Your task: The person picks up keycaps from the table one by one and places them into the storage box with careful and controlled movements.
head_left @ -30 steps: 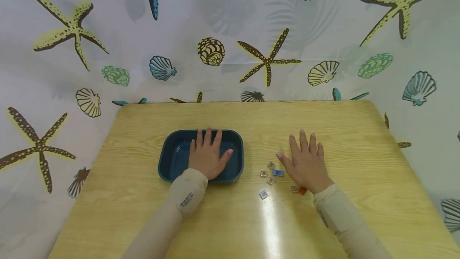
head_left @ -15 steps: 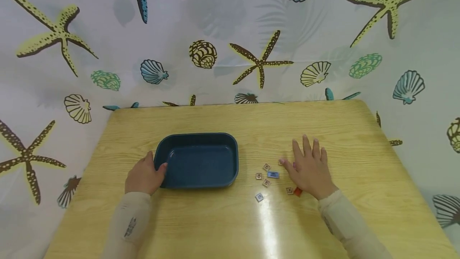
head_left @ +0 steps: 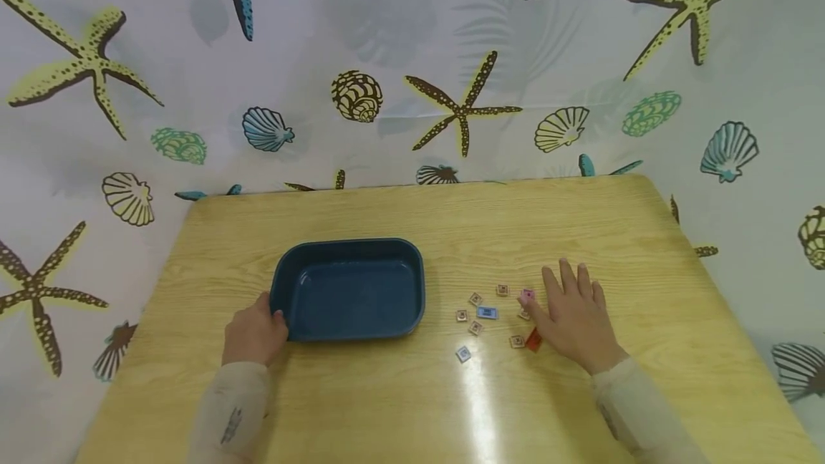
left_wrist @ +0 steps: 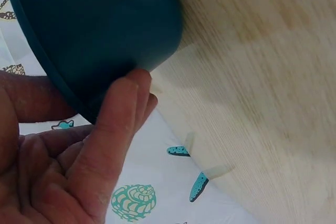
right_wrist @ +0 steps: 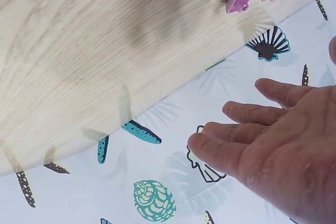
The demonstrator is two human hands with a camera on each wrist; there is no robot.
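I see the left hand (head_left: 254, 331) at the left end of a dark blue tub (head_left: 354, 299). Its fingers (left_wrist: 113, 108) are bent and hold on to the edge, with some of them against the outside wall. The tub sits on the wooden counter (head_left: 387, 407), to the left of a bunch of little pieces.

The right hand (head_left: 580, 324) is spread out, its fingers (right_wrist: 220, 150) straight with small gaps between them. It is over the counter, just to the right of the little pieces. From up top, I see its thumb tip right by a pink piece (head_left: 528, 293), but I can't tell if they touch.

A red piece (head_left: 533, 340) lies near that hand, right beside a tan piece (head_left: 518, 341). A blue piece (head_left: 488, 313) is longer than the rest and has more tan ones around it. A pale piece (head_left: 463, 354) lies closest to the front.

Behind the counter I see a white cloth (head_left: 580, 41) with starfish and shells on it. Both arms have light sleeves (head_left: 634, 407).
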